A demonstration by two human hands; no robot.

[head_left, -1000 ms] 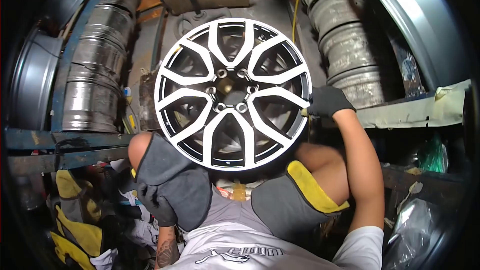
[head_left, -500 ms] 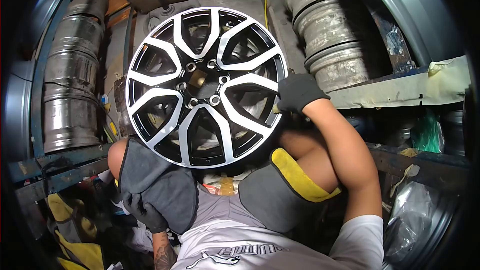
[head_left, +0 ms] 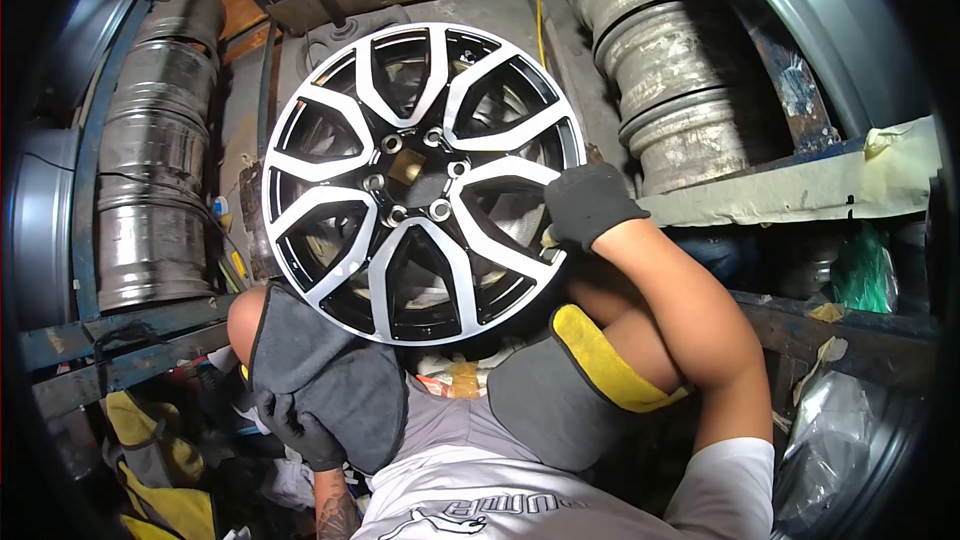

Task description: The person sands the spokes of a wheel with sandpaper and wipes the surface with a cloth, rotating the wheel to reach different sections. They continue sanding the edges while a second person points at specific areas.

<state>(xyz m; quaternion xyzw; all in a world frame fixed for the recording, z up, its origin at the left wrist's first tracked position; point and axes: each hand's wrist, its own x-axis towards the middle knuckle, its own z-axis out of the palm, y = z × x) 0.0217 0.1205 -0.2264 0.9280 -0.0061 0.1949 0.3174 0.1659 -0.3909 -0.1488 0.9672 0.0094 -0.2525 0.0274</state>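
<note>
A black and silver alloy wheel rim [head_left: 455, 270], its spoked face toward me, is propped in front of my knees. My right hand [head_left: 592, 205], in a dark work glove, is closed at the rim's right edge. A small yellowish bit shows beside its fingers, too small to name. My left hand [head_left: 300, 430], also gloved, lies against the grey cloth [head_left: 330, 380] over my left knee, away from the wheel, its fingers loosely extended. Another grey cloth with a yellow border [head_left: 560, 405] covers my right thigh.
Bare metal rims are stacked at the left [head_left: 150, 240] and at the upper right [head_left: 670, 70]. A metal frame beam [head_left: 150, 330] runs beside my left knee. Yellow and grey cloths [head_left: 150, 430] hang at lower left; clear plastic wrap [head_left: 825, 430] lies at lower right.
My right hand has shifted slightly down and inward along the wheel's right edge. The whole view has moved a little; my left hand stays by the knee cloth.
</note>
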